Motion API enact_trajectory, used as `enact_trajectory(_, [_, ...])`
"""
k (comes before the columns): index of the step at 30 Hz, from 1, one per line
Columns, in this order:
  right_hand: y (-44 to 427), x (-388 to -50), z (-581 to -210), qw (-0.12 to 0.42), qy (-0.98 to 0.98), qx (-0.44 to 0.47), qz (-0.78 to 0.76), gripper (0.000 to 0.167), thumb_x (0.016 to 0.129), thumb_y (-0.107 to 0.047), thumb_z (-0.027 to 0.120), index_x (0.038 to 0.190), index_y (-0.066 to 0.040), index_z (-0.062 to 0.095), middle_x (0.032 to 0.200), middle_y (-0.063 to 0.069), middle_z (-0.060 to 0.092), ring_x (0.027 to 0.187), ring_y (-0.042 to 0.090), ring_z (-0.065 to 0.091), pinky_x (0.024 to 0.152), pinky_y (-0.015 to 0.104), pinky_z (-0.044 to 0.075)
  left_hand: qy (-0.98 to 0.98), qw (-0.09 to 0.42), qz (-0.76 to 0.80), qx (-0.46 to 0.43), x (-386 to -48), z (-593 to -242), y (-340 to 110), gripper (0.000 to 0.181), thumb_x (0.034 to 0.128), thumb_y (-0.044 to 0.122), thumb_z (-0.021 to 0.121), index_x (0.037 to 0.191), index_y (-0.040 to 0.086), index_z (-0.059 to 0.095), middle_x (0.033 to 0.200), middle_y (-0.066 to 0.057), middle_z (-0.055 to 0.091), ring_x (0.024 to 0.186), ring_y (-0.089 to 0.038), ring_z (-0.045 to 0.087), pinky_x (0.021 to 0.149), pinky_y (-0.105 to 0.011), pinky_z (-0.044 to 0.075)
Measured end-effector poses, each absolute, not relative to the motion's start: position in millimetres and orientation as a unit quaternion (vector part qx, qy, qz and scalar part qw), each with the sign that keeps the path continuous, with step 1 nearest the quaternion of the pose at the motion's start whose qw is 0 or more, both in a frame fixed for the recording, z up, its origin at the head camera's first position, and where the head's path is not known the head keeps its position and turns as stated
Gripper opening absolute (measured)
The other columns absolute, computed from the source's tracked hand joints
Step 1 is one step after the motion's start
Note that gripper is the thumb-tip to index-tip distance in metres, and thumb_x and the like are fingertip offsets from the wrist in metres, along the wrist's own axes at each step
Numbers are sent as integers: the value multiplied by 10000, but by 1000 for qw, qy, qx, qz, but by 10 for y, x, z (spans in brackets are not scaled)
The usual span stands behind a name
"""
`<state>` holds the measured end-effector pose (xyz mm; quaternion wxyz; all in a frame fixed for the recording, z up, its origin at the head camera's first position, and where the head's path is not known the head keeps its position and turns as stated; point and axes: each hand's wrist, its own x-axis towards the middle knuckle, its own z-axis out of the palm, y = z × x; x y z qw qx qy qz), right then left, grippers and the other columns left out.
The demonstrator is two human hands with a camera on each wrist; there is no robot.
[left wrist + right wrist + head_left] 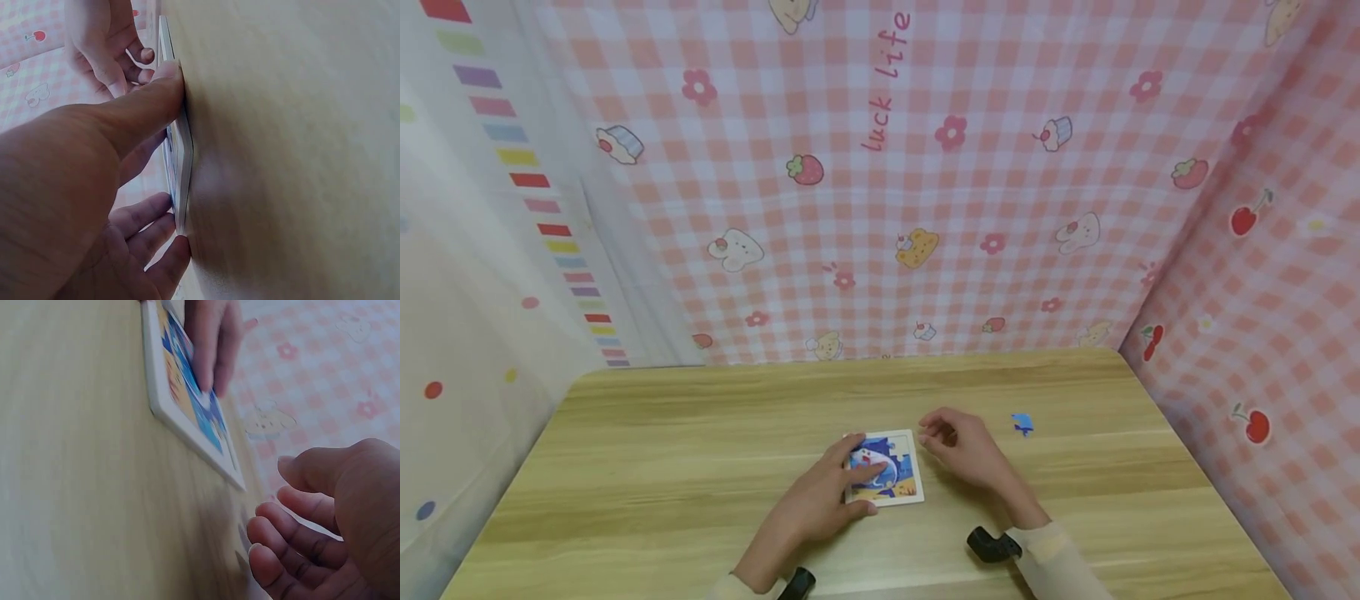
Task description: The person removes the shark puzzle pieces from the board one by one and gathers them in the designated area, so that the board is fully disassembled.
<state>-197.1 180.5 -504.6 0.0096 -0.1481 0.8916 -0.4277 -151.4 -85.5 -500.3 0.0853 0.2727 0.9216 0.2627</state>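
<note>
A small square jigsaw puzzle (pixel 906 478) with a white frame lies on the table, its picture mostly blue with some orange. A pale bare patch shows at its far right corner. My left hand (pixel 823 496) holds the puzzle, thumb along the near edge and other fingers at the left side and far left corner; one finger rests on the picture. Just right of the frame hovers my right hand (pixel 966 448), fingers loosely bent, and the right wrist view shows nothing between them. Farther right lies a loose blue puzzle piece (pixel 1022 424).
The wooden table (pixel 700 442) ends at a pink checked cloth (pixel 865 200) along its back. Another cloth with cherries (pixel 1255 425) hangs on the right, and a white dotted one (pixel 467 350) on the left. Each wrist wears a black device (pixel 992 545).
</note>
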Motion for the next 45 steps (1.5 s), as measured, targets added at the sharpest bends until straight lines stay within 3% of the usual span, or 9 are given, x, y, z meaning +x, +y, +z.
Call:
enact_trajectory(13, [1494,-1991,-5038,22,901,-172,-398,109,930,-116,740,1027,-69,732,877,-12,674,762,85,566,664,194,489,921,82,262,278,-1531,-5038,-868,542,941,398,729,1450,267,597,1674,-183,272,1537,-393,302,1213,-545,373])
enact_trajectory(25, [1352,-1968,-5067,-7,933,-142,-331,94,889,-248,797,869,-179,737,812,-43,588,710,97,475,628,219,388,923,73,252,282,-1526,-5008,-860,541,942,366,736,1455,267,598,1657,-192,307,1524,-391,333,1187,-553,408])
enact_trajectory(33, [1325,-1989,-5092,-11,937,-127,-327,119,882,-267,808,847,-198,717,805,-68,587,705,83,478,631,217,390,928,82,241,273,-1520,-5000,-842,537,951,383,720,1460,269,592,1668,-186,302,1542,-391,306,1191,-565,399])
enact_trajectory(40, [1329,-1990,-5101,1,914,-117,-388,126,898,-214,800,828,-188,699,751,-75,646,643,86,506,558,204,410,927,87,240,275,-1513,-4991,-840,537,954,371,719,1464,263,590,1666,-191,308,1556,-388,279,1189,-572,399])
enact_trajectory(45, [1345,-1984,-5103,15,897,-122,-426,53,924,-184,775,912,-157,731,780,-46,676,684,96,560,585,199,470,928,87,237,275,-1508,-4981,-840,536,955,376,716,1464,265,589,1667,-191,308,1557,-388,275,1188,-576,398])
